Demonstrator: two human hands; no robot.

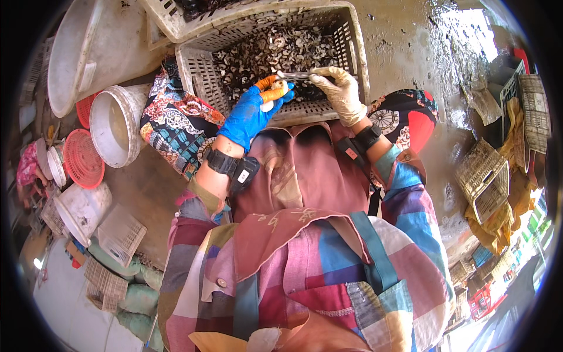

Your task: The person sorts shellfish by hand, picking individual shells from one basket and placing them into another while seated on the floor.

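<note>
My left hand, in a blue glove with orange wraps on its fingers, is closed around a small pale shellfish piece. My right hand, in a cream-coloured glove, grips a thin metal tool between thumb and fingers. The tool's far end reaches the shellfish at my left fingertips. Both hands are above the near part of a dirty white plastic crate, which holds many pale, curved pieces among dark matter. Exactly what the pieces are, I cannot tell.
Another crate adjoins at the top. Left are a large tub, a white bucket and a red plastic basket. A person in pink is at the far left. Dirty crates lie right on the wet floor.
</note>
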